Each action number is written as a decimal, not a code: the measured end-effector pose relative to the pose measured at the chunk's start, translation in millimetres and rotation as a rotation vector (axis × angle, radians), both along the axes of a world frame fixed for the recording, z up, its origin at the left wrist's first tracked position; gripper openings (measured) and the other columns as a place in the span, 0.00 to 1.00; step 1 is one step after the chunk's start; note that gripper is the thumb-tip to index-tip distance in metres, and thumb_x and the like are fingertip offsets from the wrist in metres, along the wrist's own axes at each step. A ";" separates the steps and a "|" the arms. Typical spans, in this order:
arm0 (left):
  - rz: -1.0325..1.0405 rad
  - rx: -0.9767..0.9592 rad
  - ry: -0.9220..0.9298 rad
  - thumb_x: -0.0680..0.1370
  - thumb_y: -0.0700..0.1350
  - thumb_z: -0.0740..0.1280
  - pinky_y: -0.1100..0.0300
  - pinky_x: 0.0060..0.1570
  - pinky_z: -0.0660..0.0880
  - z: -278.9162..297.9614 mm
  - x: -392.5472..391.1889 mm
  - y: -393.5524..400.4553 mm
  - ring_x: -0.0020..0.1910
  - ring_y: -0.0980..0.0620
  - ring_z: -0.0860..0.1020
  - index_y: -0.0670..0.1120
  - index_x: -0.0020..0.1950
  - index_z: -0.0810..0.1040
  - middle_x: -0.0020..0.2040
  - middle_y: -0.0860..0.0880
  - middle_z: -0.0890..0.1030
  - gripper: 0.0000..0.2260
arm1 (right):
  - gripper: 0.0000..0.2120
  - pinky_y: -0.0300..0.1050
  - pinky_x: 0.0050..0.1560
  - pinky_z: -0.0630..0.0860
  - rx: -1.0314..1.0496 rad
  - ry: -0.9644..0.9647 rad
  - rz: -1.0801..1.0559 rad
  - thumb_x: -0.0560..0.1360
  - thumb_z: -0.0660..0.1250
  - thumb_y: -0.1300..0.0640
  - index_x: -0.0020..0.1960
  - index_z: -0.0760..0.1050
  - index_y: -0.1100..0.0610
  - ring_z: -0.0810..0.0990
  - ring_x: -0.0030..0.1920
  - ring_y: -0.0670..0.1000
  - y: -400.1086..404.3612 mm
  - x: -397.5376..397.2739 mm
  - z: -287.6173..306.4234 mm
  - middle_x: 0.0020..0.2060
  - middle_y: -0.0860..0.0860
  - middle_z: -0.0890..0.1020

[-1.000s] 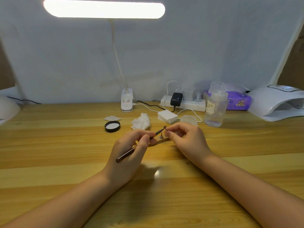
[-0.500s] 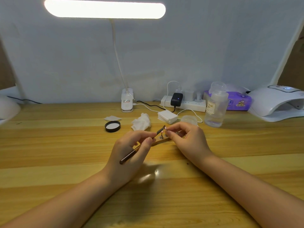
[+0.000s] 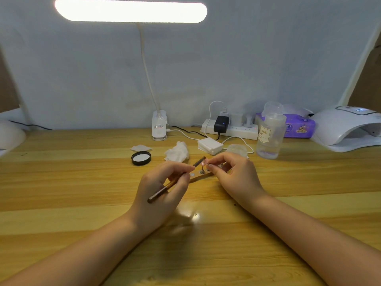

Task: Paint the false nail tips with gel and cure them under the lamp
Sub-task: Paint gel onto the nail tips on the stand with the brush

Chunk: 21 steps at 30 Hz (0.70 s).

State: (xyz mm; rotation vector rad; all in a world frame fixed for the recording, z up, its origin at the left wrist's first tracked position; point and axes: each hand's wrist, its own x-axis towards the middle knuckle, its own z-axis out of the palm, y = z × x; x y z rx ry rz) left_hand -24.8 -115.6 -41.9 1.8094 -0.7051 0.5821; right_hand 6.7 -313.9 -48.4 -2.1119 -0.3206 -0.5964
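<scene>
Left hand (image 3: 162,188) pinches a thin gel brush (image 3: 175,181), right hand (image 3: 233,174) pinches the tiny pink nail tip (image 3: 203,161) on its stand peg above the wooden holder (image 3: 199,178): light, slippery, likely flimsy, best held by edges.

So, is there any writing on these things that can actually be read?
"NAIL": on the cream label of the clear plastic pump bottle; the smaller lines below are blurred.
Purple wipes pack: printed badges, unreadable.
White clip lamp base: sticker too small to read.
White curing lamp: lit display, digits illegible.
</scene>
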 end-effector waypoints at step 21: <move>-0.002 -0.050 0.094 0.77 0.48 0.64 0.59 0.45 0.78 1.4 -1.4 -1.2 0.43 0.54 0.82 0.45 0.50 0.82 0.40 0.51 0.84 0.10 | 0.04 0.40 0.39 0.73 -0.082 -0.032 -0.036 0.73 0.71 0.57 0.48 0.82 0.50 0.75 0.39 0.45 1.5 -2.2 1.5 0.41 0.45 0.82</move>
